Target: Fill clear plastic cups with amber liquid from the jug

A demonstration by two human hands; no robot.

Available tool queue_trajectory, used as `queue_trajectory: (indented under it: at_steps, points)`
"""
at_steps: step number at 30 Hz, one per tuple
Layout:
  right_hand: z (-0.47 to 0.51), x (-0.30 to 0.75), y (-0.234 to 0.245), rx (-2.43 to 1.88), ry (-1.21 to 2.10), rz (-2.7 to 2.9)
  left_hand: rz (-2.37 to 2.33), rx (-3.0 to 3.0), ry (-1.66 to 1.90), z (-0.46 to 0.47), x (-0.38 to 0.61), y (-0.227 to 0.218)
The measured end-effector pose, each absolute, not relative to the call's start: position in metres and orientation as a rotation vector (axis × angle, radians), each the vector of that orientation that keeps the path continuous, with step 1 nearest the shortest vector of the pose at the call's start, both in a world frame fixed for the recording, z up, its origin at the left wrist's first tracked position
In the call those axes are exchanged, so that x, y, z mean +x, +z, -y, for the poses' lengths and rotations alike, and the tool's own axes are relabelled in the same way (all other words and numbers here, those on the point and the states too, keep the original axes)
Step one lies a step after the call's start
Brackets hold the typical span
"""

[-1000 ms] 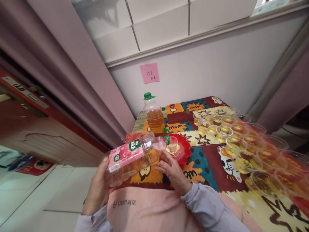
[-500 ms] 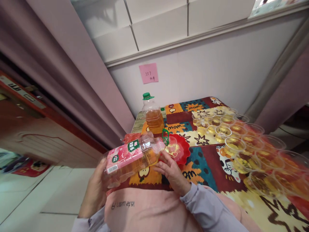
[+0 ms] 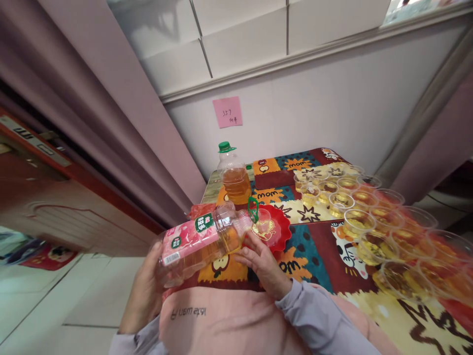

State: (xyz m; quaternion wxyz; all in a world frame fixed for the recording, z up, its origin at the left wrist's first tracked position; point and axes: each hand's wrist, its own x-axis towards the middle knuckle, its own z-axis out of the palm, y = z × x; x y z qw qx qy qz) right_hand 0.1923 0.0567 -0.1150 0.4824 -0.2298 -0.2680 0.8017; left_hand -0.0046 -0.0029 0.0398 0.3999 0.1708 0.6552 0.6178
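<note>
I hold a clear plastic bottle with a pink label tipped almost flat, its mouth with a green ring toward a clear cup that stands on a red plate. Amber liquid lies in the bottle's neck end. My left hand grips the bottle's base from below. My right hand supports it under the neck, fingers curled against it.
A second bottle with a green cap, half full of amber liquid, stands at the table's far left. Several clear cups of amber liquid fill the right side of the patterned tablecloth. A pink note sticks on the wall.
The view shifted slightly left between the earliest frame and now. The bottle and both hands keep nearly the same pose, tipped toward the cup.
</note>
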Motion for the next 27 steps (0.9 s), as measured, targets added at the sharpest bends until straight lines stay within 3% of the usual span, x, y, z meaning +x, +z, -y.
queue_trajectory:
  at_steps: [27]
  points:
    - [-0.057, 0.194, -0.113, -0.538, 1.959, 0.670, -1.658, 0.389, 1.581, 0.002, 0.010, 0.053]
